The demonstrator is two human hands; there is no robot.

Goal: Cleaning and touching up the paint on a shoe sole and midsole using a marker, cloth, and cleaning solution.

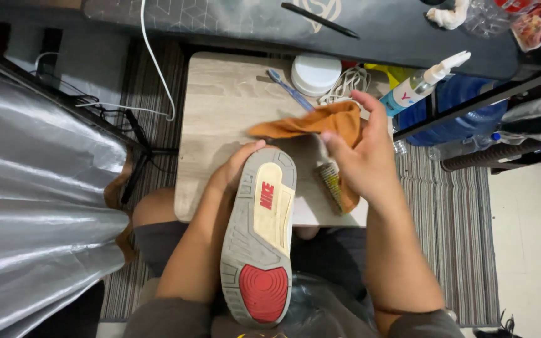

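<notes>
Left hand (236,168) wraps the toe end of a sneaker (259,235), sole up: grey rubber w/ cream centre & red heel pad, heel toward the person's lap, toe over the near edge of the small wooden worktop (220,106). Left grip is curled round the shoe's side, thumb on the toe rim.

Right hand (361,159) hovers just right of the shoe, fingers loosely spread, tips touching an orange cloth (320,122) bunched on the worktop. Can't tell if that grip actually pinches the cloth. A small brush (331,178) lies on the cloth below the palm.

Behind: blue toothbrush (289,89), white round lid (315,74), coiled white cord (345,84), spray bottle (424,84) w/ white nozzle at the right edge. Striped rug (452,219) on the floor, silver fabric (32,206) at left
</notes>
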